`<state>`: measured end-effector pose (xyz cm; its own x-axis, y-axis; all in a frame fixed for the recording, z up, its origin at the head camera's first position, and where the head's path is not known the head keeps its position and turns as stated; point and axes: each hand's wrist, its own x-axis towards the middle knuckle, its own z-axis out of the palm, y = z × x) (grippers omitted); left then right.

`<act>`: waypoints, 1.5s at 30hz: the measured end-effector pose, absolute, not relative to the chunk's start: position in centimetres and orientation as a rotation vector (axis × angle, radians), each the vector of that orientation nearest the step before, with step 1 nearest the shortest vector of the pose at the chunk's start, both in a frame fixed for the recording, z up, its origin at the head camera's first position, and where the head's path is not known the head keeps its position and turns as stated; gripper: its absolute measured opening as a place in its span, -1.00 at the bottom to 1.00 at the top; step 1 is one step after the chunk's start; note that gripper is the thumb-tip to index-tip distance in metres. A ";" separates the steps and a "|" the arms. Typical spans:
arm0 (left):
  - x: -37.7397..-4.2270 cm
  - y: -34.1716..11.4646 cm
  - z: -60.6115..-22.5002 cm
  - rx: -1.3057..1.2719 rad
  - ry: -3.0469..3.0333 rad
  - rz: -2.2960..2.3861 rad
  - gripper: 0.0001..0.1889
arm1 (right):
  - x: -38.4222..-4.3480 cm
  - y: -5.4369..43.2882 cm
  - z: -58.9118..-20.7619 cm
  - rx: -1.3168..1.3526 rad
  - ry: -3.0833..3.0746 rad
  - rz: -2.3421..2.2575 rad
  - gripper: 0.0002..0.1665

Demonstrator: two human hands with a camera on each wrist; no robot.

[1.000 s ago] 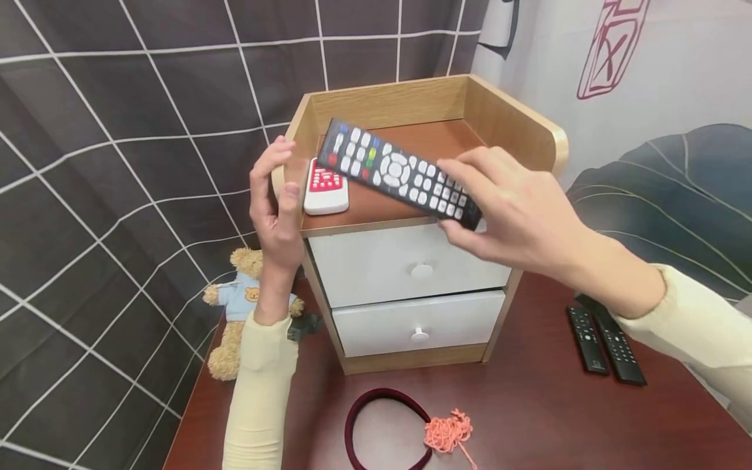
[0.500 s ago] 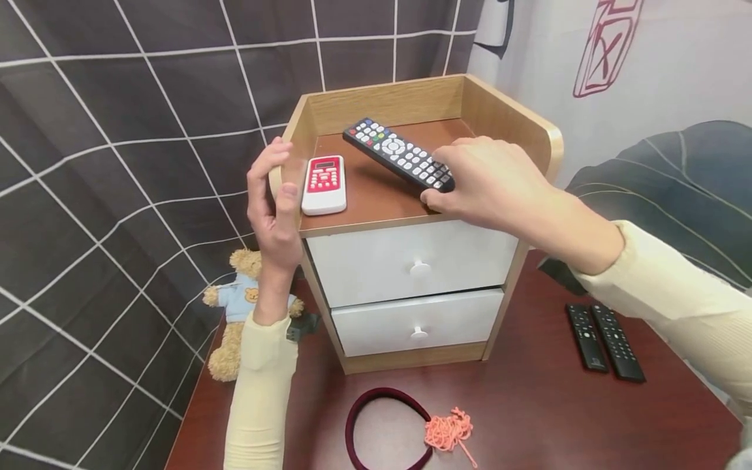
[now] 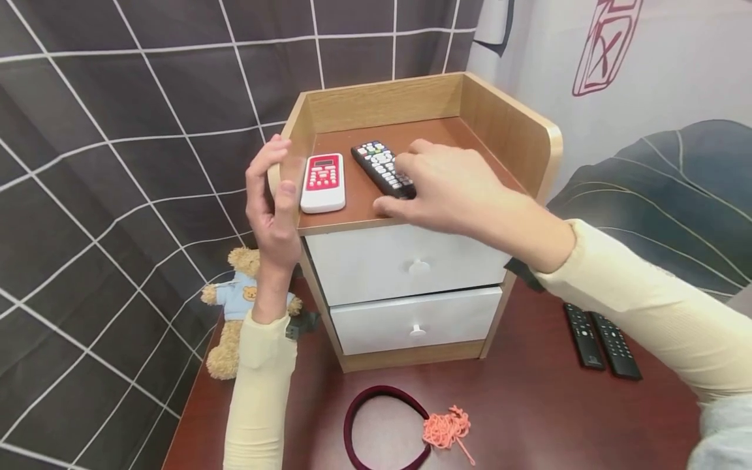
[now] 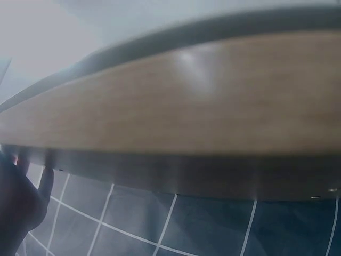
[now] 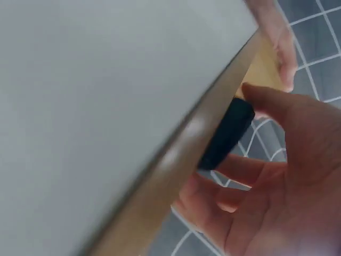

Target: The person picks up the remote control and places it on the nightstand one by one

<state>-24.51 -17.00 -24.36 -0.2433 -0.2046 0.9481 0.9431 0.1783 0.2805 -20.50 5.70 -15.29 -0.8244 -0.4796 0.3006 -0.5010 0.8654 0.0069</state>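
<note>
On the brown top of a small wooden cabinet (image 3: 384, 225), my right hand (image 3: 452, 189) holds a black remote control (image 3: 382, 166) with white buttons near its front end. The thumb is on the near side, and the hand covers part of the buttons. In the right wrist view, the dark end of this remote control (image 5: 228, 133) shows between thumb and fingers, close to the top's front edge. My left hand (image 3: 273, 215) rests against the cabinet's left side panel, fingers slightly bent. Just right of it lies a white remote control (image 3: 323, 184) with a red face.
Two white drawers (image 3: 405, 261) with round knobs are in the cabinet's front. A teddy bear (image 3: 237, 297) sits at left. A dark red headband (image 3: 355, 408) and tangled coral yarn (image 3: 445, 429) lie in front. Two black remotes (image 3: 613, 349) lie on the table at right.
My right hand has brought the black remote control down and leftward from above the cabinet onto its top, beside the white remote control. The left hand stays in place.
</note>
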 end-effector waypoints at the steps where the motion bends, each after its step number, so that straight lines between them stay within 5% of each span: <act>1: -24.5 -17.0 -24.4 -0.784 -1.357 -1.320 -0.52 | -20.4 5.5 -15.6 0.762 -2.732 0.105 -0.35; 23: -24.6 -17.2 -24.6 -0.768 -1.392 -1.303 -0.50 | -20.7 3.8 -18.0 0.953 -2.462 0.274 -0.17; 45: -24.1 -16.8 -24.1 -0.766 -1.352 -1.325 -0.49 | -20.6 8.8 -24.5 1.298 -1.619 0.384 -0.65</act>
